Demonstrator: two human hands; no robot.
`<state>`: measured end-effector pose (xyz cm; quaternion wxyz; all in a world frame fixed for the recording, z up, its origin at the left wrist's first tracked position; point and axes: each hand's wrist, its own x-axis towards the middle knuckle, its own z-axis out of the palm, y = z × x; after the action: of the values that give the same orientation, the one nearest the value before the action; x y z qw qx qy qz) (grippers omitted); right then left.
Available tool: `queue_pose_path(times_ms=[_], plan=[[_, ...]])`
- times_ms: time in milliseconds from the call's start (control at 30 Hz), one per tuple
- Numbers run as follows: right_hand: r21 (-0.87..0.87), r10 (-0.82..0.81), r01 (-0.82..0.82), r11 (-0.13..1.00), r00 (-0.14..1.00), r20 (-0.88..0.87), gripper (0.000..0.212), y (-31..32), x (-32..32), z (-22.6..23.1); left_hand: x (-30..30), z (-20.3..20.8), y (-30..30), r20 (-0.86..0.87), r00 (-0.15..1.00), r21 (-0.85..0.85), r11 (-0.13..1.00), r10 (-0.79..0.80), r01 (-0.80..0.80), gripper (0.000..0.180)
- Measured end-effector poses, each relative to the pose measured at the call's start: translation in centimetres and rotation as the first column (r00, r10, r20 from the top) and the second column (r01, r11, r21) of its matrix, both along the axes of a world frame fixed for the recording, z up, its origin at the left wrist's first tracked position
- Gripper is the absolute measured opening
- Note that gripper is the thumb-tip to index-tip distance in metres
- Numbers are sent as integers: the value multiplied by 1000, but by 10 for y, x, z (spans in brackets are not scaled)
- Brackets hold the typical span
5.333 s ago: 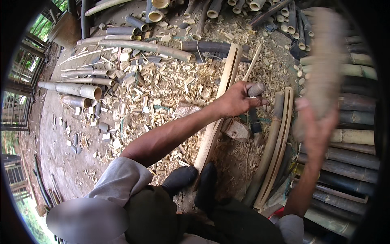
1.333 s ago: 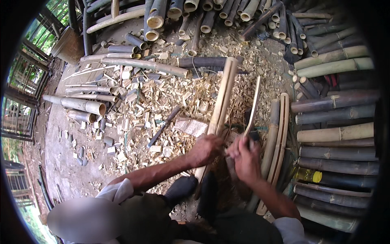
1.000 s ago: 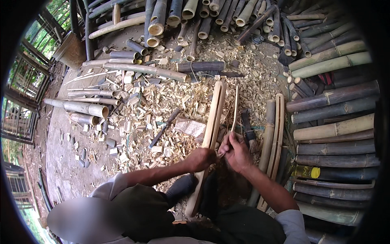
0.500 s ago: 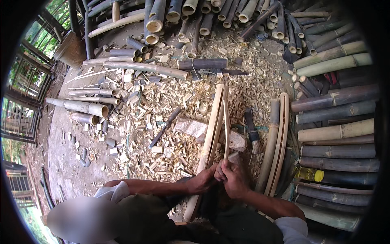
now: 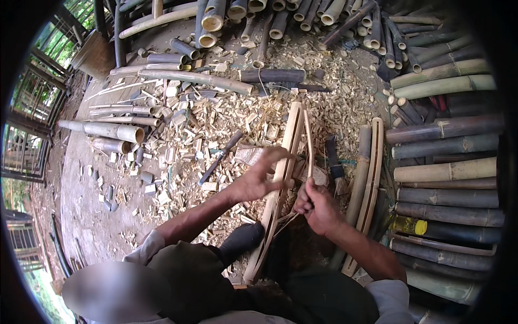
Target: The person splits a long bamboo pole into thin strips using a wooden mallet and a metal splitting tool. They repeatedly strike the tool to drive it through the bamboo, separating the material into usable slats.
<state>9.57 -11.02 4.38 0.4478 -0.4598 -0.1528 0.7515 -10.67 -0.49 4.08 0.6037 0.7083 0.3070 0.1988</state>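
Note:
A split length of pale bamboo (image 5: 280, 178) lies slanted in front of me, its far end resting over a wooden block (image 5: 249, 155). My left hand (image 5: 259, 175) reaches over the bamboo with fingers and thumb spread, holding nothing; whether it touches the bamboo is unclear. To its right, my right hand (image 5: 319, 208) is closed around the lower end of a thin pale bamboo strip (image 5: 309, 143), which points away from me beside the split piece. Thin splinters show between the split bamboo and my right hand.
A dark, long-handled blade tool (image 5: 221, 159) lies on wood chips to the left. At right are a dark-handled tool with a frayed end (image 5: 335, 167) and two long bamboo pieces (image 5: 369, 183). Stacked dark poles (image 5: 448, 200) and a yellow-capped bottle (image 5: 410, 224) stand farther right.
My left hand has come away from my right and moved forward over the split bamboo, its fingers spreading. My right hand still grips the strip, shifted slightly right and forward.

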Motion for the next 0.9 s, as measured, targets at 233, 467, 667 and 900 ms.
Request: queue_pose_path(times_ms=[233,467,667,900], plan=[[188,140,-173,967,974,175,33,-40,-20,38,-14,-1,-30,87,996,137,990,-34,22,41],[114,-20,9,993,995,97,42,-17,-10,17,-34,-60,-44,-242,948,-84,969,206,-232,34],[32,18,-19,999,1000,24,41,0,-9,8,-43,-68,-101,-320,911,-341,928,-262,148,28],[74,70,-81,994,987,143,45,-7,-21,18,-31,-79,-125,-279,948,-294,954,-151,65,32]])
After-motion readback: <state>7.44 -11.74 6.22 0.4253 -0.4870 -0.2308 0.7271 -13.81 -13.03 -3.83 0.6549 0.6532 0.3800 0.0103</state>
